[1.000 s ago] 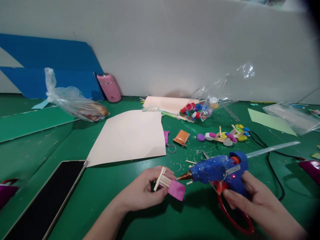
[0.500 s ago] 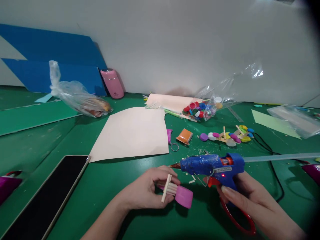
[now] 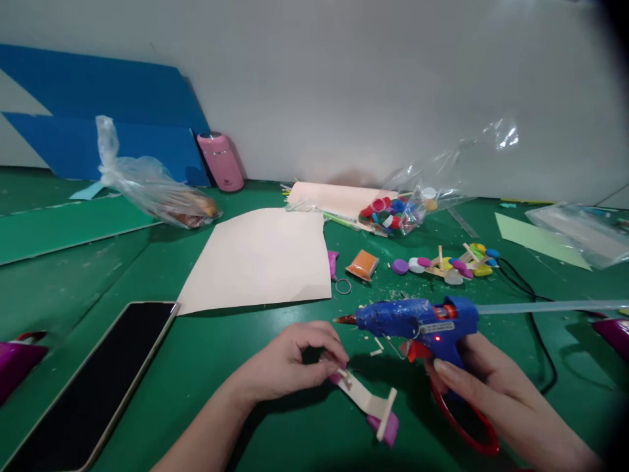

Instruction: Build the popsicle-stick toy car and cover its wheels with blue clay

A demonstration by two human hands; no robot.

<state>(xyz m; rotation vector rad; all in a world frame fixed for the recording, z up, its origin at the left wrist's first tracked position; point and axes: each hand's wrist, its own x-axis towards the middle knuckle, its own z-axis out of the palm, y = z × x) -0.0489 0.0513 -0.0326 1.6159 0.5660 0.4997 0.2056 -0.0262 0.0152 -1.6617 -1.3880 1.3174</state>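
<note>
Between thumb and fingers, my left hand pinches one end of a small craft piece made of a wooden stick strip with pink bottle caps at its ends. A short stick lies across the pink cap at the free end; the other cap is partly hidden by my fingers. My right hand grips the handle of a blue hot glue gun, its red light lit and its nozzle pointing left, just above my left fingertips. A clear glue stick sticks out of its back. Red-handled scissors lie below my right hand.
A cream paper sheet and a phone lie to the left. Behind are an orange packet, a row of caps and sticks, a bag of bottle caps and a pink bottle. A black cord runs at right.
My left hand has turned the craft piece, so its strip now stretches down to the right with the free cap farther from my fingers. The glue gun has stayed nearly in place.
</note>
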